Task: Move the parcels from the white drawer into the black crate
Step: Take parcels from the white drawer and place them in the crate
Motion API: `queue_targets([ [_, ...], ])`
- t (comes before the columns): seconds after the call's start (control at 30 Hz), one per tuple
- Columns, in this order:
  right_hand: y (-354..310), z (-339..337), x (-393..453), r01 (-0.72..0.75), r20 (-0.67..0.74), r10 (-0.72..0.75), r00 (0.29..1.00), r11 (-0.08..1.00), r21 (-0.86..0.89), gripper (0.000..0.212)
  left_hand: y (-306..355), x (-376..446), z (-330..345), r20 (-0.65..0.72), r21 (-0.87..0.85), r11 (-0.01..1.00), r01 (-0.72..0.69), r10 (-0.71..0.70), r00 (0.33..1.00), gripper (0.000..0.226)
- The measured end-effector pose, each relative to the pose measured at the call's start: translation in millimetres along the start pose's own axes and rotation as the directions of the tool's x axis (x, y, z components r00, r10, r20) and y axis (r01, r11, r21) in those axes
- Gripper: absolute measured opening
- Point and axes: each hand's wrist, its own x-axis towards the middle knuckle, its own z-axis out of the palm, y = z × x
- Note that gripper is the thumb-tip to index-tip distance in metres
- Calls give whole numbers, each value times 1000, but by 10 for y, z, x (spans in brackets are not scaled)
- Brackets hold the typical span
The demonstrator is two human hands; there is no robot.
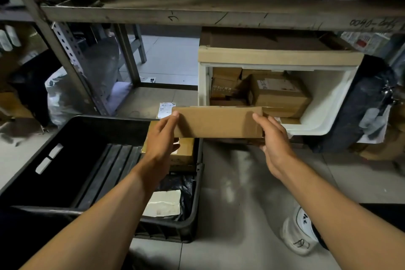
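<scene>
A flat brown cardboard parcel hangs in the air between the white drawer and the black crate. My left hand grips its left end and my right hand grips its right end. The drawer stands open under the shelf with several brown boxes inside. In the crate's right side lie a small brown box and a black bag with a white label.
A metal shelf board runs overhead, its perforated post behind the crate. A large cardboard box lies on top of the drawer. Dark bags crowd the right, a plastic bag the left. A white shoe stands on the tiled floor.
</scene>
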Motion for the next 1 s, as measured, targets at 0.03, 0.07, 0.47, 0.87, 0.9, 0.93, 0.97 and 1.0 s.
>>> queue_targets([
  [0.03, -2, -13, 11, -15, 9, 14, 1000, 1000, 15, 43, 0, 11, -13, -4, 11, 1000, -1, 1, 1000, 48],
  [0.07, -8, -28, 24, -27, 13, 27, 1000, 999, 27, 57, 3, 23, -29, -6, 27, 1000, -3, 3, 1000, 51],
  [0.47, -15, -47, 60, 25, -21, -25, 999, 1000, -9, 55, 37, 85, -65, 42, 4, 1000, -17, 17, 999, 56],
  [0.87, -21, -52, 81, -5, -23, 3, 1000, 998, -67, 53, 45, 38, -154, 44, 81, 993, -86, 83, 996, 16],
  [0.9, -18, -51, 79, -8, -19, 7, 1000, 998, -61, 66, 47, 44, -160, 37, 72, 994, -78, 76, 996, 13],
  [0.93, -15, -53, 82, -6, -12, 6, 1000, 998, -62, 73, 45, 45, -163, 33, 65, 996, -68, 66, 997, 13],
  [0.97, -11, -60, 90, -2, 1, 2, 1000, 998, -61, 72, 34, 47, -167, 30, 62, 996, -58, 56, 998, 14],
  [1.0, -10, -70, 95, -1, 23, 2, 1000, 999, -50, 67, 22, 46, -170, 28, 65, 997, -48, 46, 999, 18],
])
